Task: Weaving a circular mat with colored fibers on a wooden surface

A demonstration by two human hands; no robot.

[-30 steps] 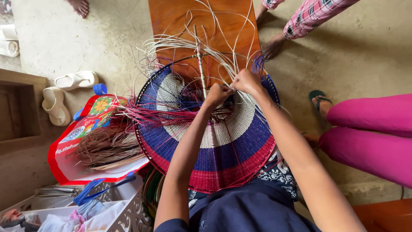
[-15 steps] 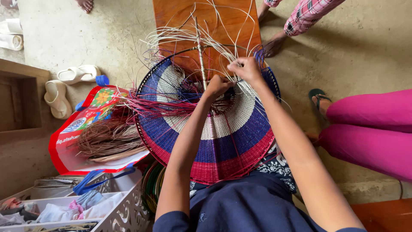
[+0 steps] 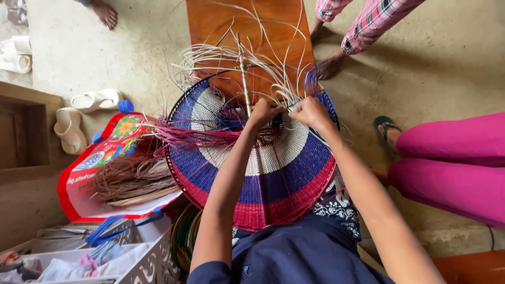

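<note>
At the far left a pair of pale slippers [image 3: 79, 118] lay on the concrete floor [image 3: 447, 79], and nearer the person a red printed bag [image 3: 84, 184] held a bundle of brown reed strands [image 3: 131, 179], with a white lattice crate [image 3: 131, 257] of cloth below it. Just right of the bag, the round woven basket base [image 3: 263, 179], banded in cream, blue and red, rested tilted against the person's lap, its loose pale strands [image 3: 252, 58] fanning up over an orange wooden board [image 3: 247, 26]. The left hand [image 3: 264, 111] was at the upper middle of the weave, fingers curled together and clamped on a few strands beside a thin upright stick [image 3: 243, 73]. Just to its right, nearly touching, the right hand [image 3: 311, 111] was likewise closed, fingers pinched on pale strands at the rim. Farther right, another person's bare foot [image 3: 329, 66] below plaid trousers stood near the board, and someone's pink-clad legs [image 3: 452, 168] reached in from the right edge beside a green sandal [image 3: 386, 126].
</note>
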